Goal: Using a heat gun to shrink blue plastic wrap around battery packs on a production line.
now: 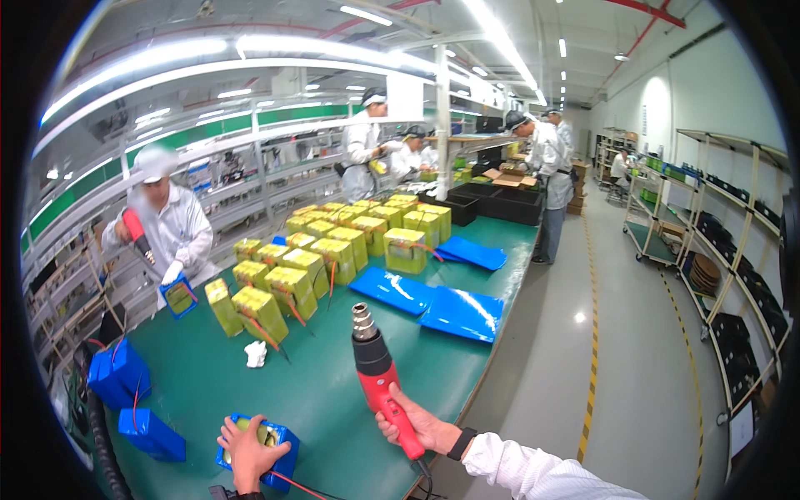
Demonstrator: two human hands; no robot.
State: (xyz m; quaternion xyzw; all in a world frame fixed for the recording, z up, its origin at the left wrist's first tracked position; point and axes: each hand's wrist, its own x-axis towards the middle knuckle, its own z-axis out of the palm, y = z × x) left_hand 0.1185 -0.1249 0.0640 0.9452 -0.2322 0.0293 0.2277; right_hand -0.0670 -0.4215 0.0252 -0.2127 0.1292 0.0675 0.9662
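Green tabletop [325,371] under bright strip lights [500,42], yellow-green packs [333,257] grouped at eleven o'clock from the right hand [417,421]. Blue-sleeved pack [288,436] at seven o'clock in view, directly beneath the nearer left hand [250,457], fingers spread across its top; long axis too covered to judge. Right fingers wrapped around the red heat gun [381,381], nozzle [361,317] toward eleven o'clock, away from the sleeved pack near nine o'clock.

I could pass left of the red-black plastic heat gun [377,383]; yellow rectangular blocks [260,312] bar the green worktop's [329,392] far edge.
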